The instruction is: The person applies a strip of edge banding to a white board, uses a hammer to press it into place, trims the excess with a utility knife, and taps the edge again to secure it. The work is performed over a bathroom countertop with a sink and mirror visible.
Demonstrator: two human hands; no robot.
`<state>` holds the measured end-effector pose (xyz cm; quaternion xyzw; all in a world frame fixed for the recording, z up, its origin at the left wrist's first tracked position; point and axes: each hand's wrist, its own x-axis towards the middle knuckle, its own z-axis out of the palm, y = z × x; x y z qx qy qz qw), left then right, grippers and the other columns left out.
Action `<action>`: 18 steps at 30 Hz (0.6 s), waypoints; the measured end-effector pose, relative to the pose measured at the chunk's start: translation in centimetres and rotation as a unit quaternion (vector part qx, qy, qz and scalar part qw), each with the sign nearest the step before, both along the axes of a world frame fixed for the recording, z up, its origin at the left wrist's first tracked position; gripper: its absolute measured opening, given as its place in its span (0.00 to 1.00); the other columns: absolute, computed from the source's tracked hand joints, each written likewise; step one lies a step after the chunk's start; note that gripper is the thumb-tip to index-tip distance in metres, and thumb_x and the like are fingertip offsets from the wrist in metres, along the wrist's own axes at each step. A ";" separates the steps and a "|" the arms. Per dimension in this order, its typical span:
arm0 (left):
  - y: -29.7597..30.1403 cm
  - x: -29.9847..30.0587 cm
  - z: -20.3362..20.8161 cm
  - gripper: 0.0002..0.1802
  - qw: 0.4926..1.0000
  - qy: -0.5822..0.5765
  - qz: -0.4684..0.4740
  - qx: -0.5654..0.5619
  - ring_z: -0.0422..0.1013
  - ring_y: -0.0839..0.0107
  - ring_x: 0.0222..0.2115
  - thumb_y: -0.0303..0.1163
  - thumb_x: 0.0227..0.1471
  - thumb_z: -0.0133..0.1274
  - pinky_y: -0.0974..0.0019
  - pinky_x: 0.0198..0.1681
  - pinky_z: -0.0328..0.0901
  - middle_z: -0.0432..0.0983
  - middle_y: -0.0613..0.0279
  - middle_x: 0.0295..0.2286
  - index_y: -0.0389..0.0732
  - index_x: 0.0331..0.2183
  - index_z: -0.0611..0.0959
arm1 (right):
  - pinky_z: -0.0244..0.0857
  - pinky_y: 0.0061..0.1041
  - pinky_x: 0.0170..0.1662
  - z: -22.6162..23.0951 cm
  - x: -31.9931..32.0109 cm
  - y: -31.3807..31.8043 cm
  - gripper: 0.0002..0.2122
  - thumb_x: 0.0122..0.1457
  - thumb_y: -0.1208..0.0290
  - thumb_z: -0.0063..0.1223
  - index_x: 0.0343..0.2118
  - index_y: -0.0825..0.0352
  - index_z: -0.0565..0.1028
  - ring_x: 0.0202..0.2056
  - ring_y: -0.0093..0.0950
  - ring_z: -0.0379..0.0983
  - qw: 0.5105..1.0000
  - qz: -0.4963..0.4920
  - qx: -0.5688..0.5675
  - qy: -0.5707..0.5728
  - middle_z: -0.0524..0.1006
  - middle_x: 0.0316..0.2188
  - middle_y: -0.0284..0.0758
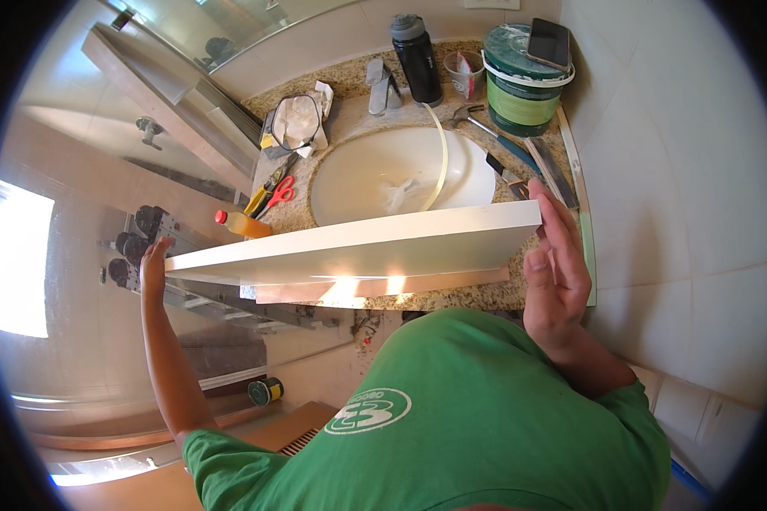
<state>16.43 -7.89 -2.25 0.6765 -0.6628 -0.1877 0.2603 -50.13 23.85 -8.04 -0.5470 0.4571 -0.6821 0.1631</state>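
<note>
A long white board [358, 243] spans the front of the sink counter, raised above it and slightly tilted. My left hand [154, 262] grips its left end, with the fingers partly hidden behind the edge. At the other end my right hand [562, 264] presses on the short edge, fingers fairly straight and palm turned inward; the board is held between my two hands. Beneath it lies a flat light-brown strip [383, 288] on the granite counter [294, 213]. Behind the board is the white oval basin [341, 183], with a pale yellow strip [441, 157] curving into it.
Red-handled scissors [279, 194] and an orange bottle [245, 225] lie left of the basin. A faucet [382, 89], black bottle [418, 64] and cup [464, 75] stand behind. Right are a hammer [503, 138], brush [507, 176] and green bucket [520, 106] with a phone [549, 44] on top.
</note>
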 end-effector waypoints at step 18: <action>0.3 -0.3 -0.2 0.27 1.000 -0.008 0.010 -0.010 0.73 0.63 0.54 0.47 0.64 0.50 0.63 0.61 0.61 0.82 0.52 0.48 0.32 0.47 0.86 | 0.69 0.43 0.59 -1.1 -4.4 -4.1 0.27 0.69 0.48 0.51 0.57 0.69 0.74 0.54 0.40 0.77 0.898 0.355 0.078 -0.248 0.80 0.52 0.49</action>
